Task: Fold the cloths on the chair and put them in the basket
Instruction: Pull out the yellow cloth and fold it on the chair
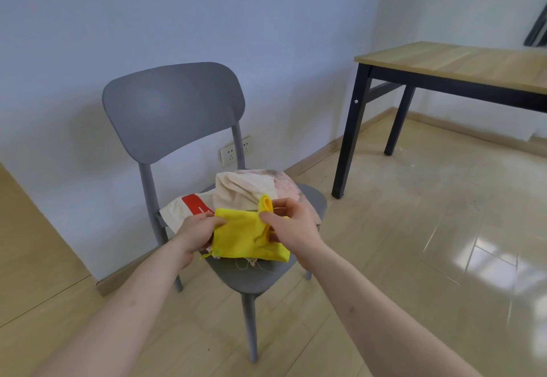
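**Yellow cloth held over the chair seat**

The yellow cloth [242, 234] hangs above the front of the chair [174, 110] seat, its long axis running left to right, its lower right corner pointing down toward the seat edge. The left hand [196, 233] pinches its left edge; the right hand [288, 224] pinches its upper right corner, which stands up in a small fold. The right fingertips are hidden behind the cloth. On the seat behind lie 2 more cloths: a cream cloth [239, 190], bunched, and a white cloth [185, 208] with a red stripe, partly covered. 1 table [461, 62] stands at right, cut off by the frame
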### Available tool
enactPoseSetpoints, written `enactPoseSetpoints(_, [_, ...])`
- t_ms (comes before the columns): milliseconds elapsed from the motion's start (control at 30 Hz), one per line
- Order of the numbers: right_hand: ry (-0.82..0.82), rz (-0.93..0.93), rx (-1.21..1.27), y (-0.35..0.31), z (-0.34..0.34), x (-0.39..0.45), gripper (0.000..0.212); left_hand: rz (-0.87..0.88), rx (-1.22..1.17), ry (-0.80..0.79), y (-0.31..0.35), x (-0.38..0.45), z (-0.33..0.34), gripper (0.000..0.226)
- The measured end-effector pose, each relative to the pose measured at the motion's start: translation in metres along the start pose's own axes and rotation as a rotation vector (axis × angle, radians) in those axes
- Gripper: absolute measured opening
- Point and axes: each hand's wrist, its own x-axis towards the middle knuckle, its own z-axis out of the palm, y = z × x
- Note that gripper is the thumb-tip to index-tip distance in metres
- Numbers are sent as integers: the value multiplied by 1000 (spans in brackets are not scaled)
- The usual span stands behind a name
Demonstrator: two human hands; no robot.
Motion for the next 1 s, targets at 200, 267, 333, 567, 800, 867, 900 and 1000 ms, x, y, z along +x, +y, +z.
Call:
enactPoseSetpoints(200, [-52, -84, -213, 14, 35, 4, 29, -41, -78, -44, -4, -2, -5, 40])
enactPoseSetpoints(267, [-73, -79, -233, 19, 42, 5, 30, -34, -102, -67, -6, -2, -6, 43])
enactPoseSetpoints(333, [-100, -89, -277, 21, 45, 6, 35, -20, -110, -116, -6, -2, -6, 50])
enactPoseSetpoints(567, [-242, 7, -168, 23, 43, 8, 42, 15, -9, -162, -3, -3, -5, 54])
enactPoseSetpoints(800, [82, -53, -251, 19, 0, 7, 29, 116, 165, -104, -4, -5, -2, 47])
enactPoseSetpoints(867, [126, -62, -341, 26, -14, 9, 36, 116, 152, -100, -2, -6, 0, 47])
enactPoseSetpoints(900, [110, -39, -343, 31, -18, 9, 43, 116, 139, -98, -2, -6, 1, 48])
enactPoseSetpoints(1000, [19, 75, -331, 38, -24, 9, 58, 140, 118, -81, -2, -8, 5, 58])
